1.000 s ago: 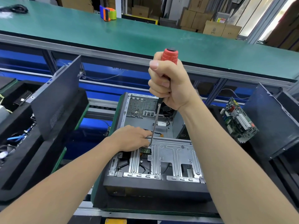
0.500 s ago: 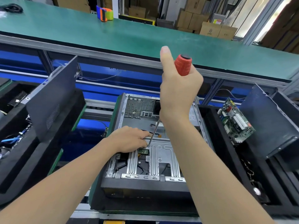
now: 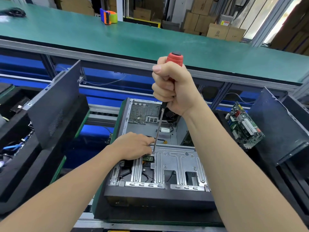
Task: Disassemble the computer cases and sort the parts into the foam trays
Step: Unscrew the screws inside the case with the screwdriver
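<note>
An open computer case (image 3: 180, 164) lies on its side in front of me, its silver drive bracket facing up. My right hand (image 3: 173, 87) grips the red handle of a long screwdriver (image 3: 158, 129) held nearly upright, its tip on a screw at the bracket's left end. My left hand (image 3: 135, 145) rests on the bracket beside the tip, fingers touching the shaft near the screw. A green motherboard (image 3: 242, 126) leans in the black foam tray (image 3: 284, 190) on the right.
A dark side panel (image 3: 55, 104) stands in the black foam tray (image 3: 21, 168) at left, with cables below it. Another dark panel (image 3: 280, 124) stands in the right tray. A green bench (image 3: 117, 39) runs behind, carrying an orange tape dispenser (image 3: 108, 15).
My right hand had loosened with the thumb raised half a second ago; now it grips the red handle in a full fist again. The left hand stays by the screw.
</note>
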{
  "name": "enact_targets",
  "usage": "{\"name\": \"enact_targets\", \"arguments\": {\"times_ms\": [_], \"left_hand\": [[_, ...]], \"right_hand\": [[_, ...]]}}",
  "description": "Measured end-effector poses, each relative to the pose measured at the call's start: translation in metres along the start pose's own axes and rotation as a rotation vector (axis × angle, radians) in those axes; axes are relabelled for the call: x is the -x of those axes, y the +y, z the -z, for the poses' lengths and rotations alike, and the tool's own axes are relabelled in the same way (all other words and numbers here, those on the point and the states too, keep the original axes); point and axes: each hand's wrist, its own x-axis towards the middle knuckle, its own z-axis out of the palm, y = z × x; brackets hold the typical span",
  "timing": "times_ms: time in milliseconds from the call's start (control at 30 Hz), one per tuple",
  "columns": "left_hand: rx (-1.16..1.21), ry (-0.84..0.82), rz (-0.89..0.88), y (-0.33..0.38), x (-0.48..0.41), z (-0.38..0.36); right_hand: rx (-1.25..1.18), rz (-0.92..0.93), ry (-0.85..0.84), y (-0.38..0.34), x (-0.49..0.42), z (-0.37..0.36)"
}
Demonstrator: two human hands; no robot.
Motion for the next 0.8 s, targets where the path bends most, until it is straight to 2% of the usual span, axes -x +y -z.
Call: {"name": "enact_targets", "arguments": {"times_ms": [133, 233, 300, 400, 500, 600, 700, 800], "left_hand": [[0.016, 0.008, 0.028, -0.002, 0.0, -0.002], [0.029, 0.002, 0.037, -0.003, -0.001, -0.003], [0.007, 0.01, 0.022, -0.004, -0.002, -0.003], [-0.02, 0.003, 0.012, -0.004, -0.003, -0.004], [-0.01, -0.016, 0.006, -0.005, -0.003, -0.004], [-0.029, -0.037, -0.011, -0.005, -0.002, -0.003], [0.01, -0.024, 0.008, -0.004, -0.001, -0.002], [0.012, -0.008, 0.008, -0.003, -0.002, -0.002]], "right_hand": [[-0.121, -0.082, -0.231, -0.001, -0.003, -0.001], [-0.033, -0.045, -0.213, -0.001, -0.002, -0.006], [0.114, 0.03, -0.083, -0.002, 0.001, -0.011], [0.389, 0.151, 0.249, 0.0, 0.008, -0.024], [0.435, 0.177, 0.576, 0.011, 0.012, -0.043], [0.457, 0.205, 0.759, 0.017, 0.01, -0.053], [0.335, 0.18, 0.676, 0.014, 0.007, -0.051], [0.235, 0.118, 0.431, 0.007, 0.007, -0.033]]}}
